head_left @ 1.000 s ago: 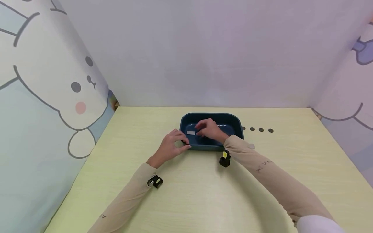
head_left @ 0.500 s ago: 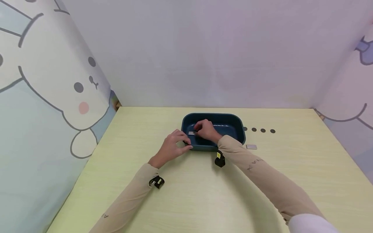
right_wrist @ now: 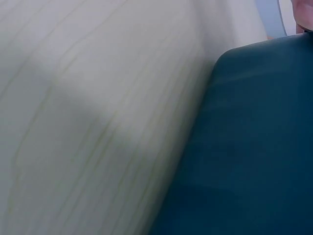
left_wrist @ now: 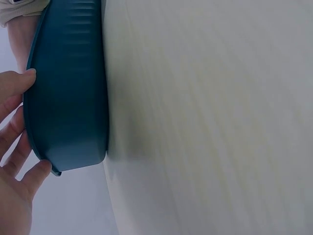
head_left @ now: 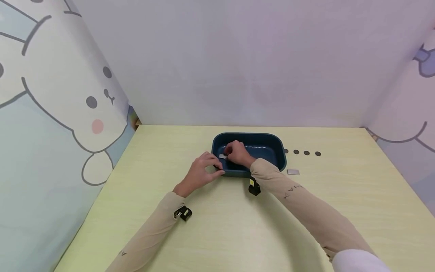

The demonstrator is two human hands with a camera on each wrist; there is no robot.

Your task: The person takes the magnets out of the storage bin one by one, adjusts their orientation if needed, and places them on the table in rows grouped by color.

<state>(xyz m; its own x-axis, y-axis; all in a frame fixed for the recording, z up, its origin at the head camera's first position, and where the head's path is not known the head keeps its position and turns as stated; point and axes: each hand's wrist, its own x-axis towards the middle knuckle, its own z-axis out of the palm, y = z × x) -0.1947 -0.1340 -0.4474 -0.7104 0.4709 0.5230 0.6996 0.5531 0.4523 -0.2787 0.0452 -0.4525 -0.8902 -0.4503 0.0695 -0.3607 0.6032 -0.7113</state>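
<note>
A dark blue rectangular tub with rounded corners sits on the table, its outer wall also filling part of both wrist views. My left hand grips its front left rim; in the left wrist view, thumb and fingertips sit on the rim. Inside the tub, my right hand reaches down with curled fingers and pinches the right end of a small silvery-white flat rectangle. The hand covers that end of the piece. The right wrist view has only the tub's side and a sliver of a finger.
Right of the tub, several dark round discs lie in a row. In front of them is another small silvery flat rectangle. A pale cloth wall rises behind the table's back edge, with printed curtains at the sides.
My right hand has moved left and down inside the tub, its fingers curling in onto the small rectangle, which now lies slightly tilted. My left hand has stayed at the rim.
</note>
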